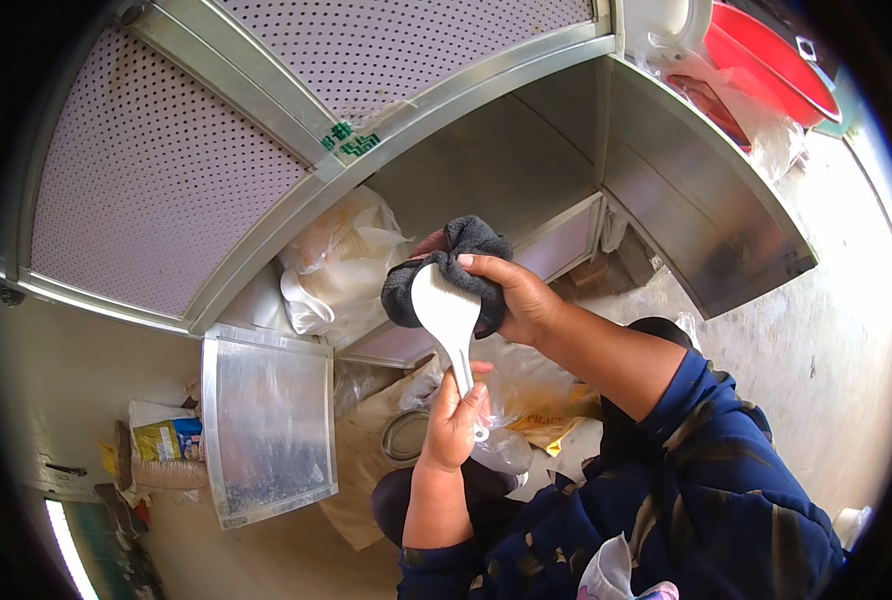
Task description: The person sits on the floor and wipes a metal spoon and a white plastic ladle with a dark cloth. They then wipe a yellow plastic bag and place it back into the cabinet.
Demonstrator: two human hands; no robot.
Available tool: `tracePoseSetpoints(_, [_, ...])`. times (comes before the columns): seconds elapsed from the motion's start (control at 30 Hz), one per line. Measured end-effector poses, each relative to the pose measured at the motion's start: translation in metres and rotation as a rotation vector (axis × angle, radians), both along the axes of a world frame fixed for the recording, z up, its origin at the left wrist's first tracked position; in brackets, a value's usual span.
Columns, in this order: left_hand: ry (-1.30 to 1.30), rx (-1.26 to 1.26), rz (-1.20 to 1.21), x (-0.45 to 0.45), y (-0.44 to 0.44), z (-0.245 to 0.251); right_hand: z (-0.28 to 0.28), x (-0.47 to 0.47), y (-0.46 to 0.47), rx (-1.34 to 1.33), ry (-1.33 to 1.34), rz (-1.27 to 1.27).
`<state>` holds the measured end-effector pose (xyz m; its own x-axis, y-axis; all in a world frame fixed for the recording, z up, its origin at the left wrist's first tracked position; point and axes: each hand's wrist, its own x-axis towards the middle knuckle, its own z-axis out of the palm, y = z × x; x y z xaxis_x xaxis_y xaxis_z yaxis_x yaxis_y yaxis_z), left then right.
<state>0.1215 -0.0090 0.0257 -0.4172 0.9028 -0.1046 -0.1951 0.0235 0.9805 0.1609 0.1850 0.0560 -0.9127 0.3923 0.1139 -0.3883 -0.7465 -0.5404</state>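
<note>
A white plastic rice paddle (pixel 450 300) is gripped by its handle in my left hand (pixel 455 420), its broad head pointing up and away from me. My right hand (pixel 513 296) holds a bunched dark grey cloth (pixel 476 240) against the upper edge of the paddle's head, thumb on top. Part of the cloth hangs behind the paddle, with a reddish patch at its upper left. Both hands are in front of an open metal cabinet (pixel 491 150). The fingers of my right hand behind the cloth are hidden.
Open cabinet doors stand at left (pixel 273 427) and right (pixel 701 187). A plastic bag of stacked items (pixel 348 247) sits inside the cabinet. Plastic bags (pixel 528 375) and a round metal lid or dish (pixel 406 437) lie below my hands. A red basin (pixel 776 64) is at upper right.
</note>
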Motion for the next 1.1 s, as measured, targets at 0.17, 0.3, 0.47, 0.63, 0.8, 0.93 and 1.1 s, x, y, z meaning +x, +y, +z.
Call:
tracePoseSetpoints(0.17, [-0.326, 0.263, -0.082, 0.0, -0.002, -0.001, 0.007, 0.006, 0.014, -0.074, 0.024, -0.079])
tracePoseSetpoints(0.3, [-0.569, 0.187, -0.092, 0.003, 0.002, -0.001, 0.001, 0.003, 0.02, -0.177, -0.115, -0.127])
tracePoseSetpoints(0.47, [-0.129, 0.085, -0.005, 0.012, 0.009, 0.002, -0.016, 0.0, -0.023, -0.096, 0.014, -0.157])
tracePoseSetpoints(0.63, [-0.123, 0.089, 0.236, -0.008, 0.008, -0.004, -0.031, 0.006, -0.061, 0.205, -0.369, -0.111])
tracePoseSetpoints(0.8, [0.163, -0.077, 0.112, -0.018, -0.005, -0.01, -0.045, 0.007, -0.06, 0.615, -0.309, -0.22])
tracePoseSetpoints(0.93, [0.075, -0.032, 0.029, 0.001, 0.004, -0.014, -0.043, -0.003, -0.038, 0.512, -0.299, -0.352])
tracePoseSetpoints(1.1, [-0.013, 0.019, -0.054, 0.003, 0.006, -0.011, -0.029, -0.012, -0.017, 0.167, -0.267, -0.268])
